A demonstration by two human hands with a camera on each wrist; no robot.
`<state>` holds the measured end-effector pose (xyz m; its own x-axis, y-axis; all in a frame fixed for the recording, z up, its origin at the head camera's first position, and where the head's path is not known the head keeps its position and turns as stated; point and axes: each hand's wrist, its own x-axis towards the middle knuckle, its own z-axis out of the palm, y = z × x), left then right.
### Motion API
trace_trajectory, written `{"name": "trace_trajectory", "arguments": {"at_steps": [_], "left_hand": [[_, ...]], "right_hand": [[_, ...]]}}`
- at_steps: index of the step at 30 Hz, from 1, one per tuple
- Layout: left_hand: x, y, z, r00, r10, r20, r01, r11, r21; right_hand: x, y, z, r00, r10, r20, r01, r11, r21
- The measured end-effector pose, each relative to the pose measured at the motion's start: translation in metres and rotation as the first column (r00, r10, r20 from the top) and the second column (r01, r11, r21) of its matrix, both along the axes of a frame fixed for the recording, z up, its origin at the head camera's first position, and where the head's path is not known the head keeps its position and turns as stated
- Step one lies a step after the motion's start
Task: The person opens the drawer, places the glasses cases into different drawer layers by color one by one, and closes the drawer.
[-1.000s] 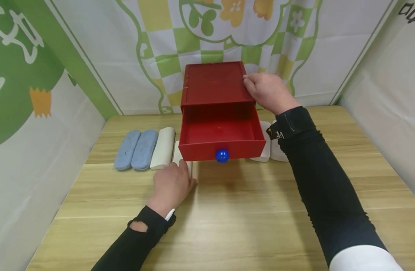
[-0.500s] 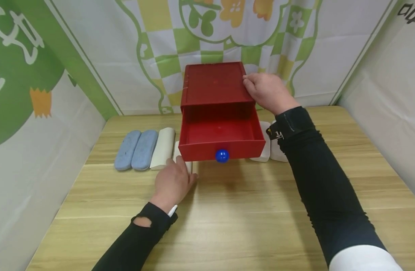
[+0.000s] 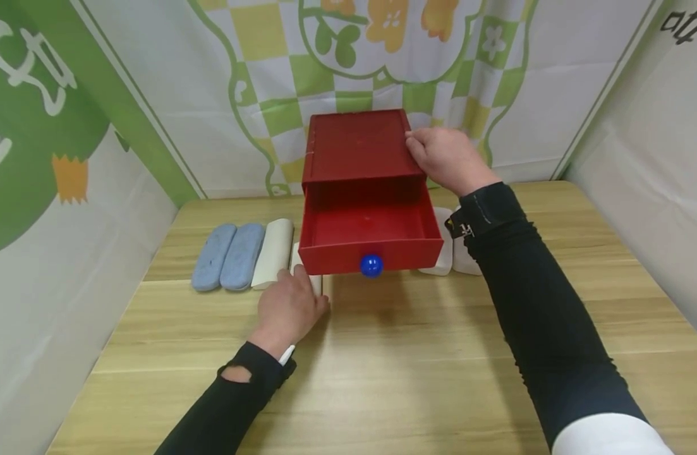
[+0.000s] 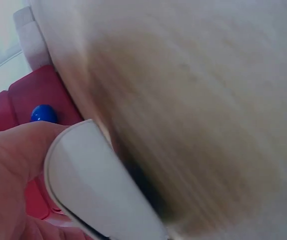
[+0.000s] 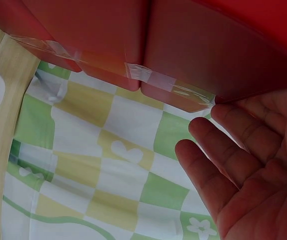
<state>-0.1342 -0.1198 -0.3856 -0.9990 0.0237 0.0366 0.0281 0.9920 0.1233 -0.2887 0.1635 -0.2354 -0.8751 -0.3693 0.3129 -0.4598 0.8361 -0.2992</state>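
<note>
My left hand [image 3: 285,313] holds the near end of a white eyeglass case [image 4: 96,185], thumb on one side and fingers on the other. In the head view, the far part of this case lies beside the red drawer box [image 3: 359,148] and is partly covered by the hand. The box's drawer [image 3: 348,258], with a round blue knob [image 3: 371,265], is pulled out and bare inside. At the upper right of the box, my right hand [image 3: 447,158] rests against its edge. In the right wrist view its fingers [image 5: 223,155] are nearly straight, one fingertip touching the box.
Left of the box, two blue eyeglass cases [image 3: 242,256] and a cream one [image 3: 274,253] stand in a row. To the right, two white cases [image 3: 443,243] are partly hidden by the drawer and right forearm. A patterned curtain [image 3: 303,107] hangs behind the wooden table [image 3: 382,379].
My left hand has slid slightly forward along the white eyeglass case. The head view has tilted a little upward. The right hand and the drawer box hold still.
</note>
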Motion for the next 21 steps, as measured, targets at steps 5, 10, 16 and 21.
{"name": "trace_trajectory", "arguments": {"at_steps": [5, 10, 16, 21], "left_hand": [[0.001, -0.005, 0.006, 0.999, -0.004, -0.036, 0.005, 1.000, 0.027], [0.004, -0.011, 0.013, 0.999, -0.006, -0.052, 0.009, 0.998, 0.064], [0.005, -0.015, 0.019, 0.999, -0.009, -0.043, 0.012, 0.997, 0.080], [0.008, -0.020, 0.026, 0.999, -0.022, -0.042, 0.026, 0.995, 0.093]], "right_hand": [[0.000, -0.001, 0.001, 1.000, -0.004, 0.002, 0.004, 1.000, 0.004], [0.000, -0.001, 0.000, 1.000, -0.006, -0.001, 0.006, 1.000, 0.004], [0.002, -0.001, 0.000, 1.000, -0.007, 0.000, 0.007, 1.000, 0.006], [0.002, -0.001, 0.001, 1.000, -0.007, 0.000, 0.007, 1.000, 0.006]]}}
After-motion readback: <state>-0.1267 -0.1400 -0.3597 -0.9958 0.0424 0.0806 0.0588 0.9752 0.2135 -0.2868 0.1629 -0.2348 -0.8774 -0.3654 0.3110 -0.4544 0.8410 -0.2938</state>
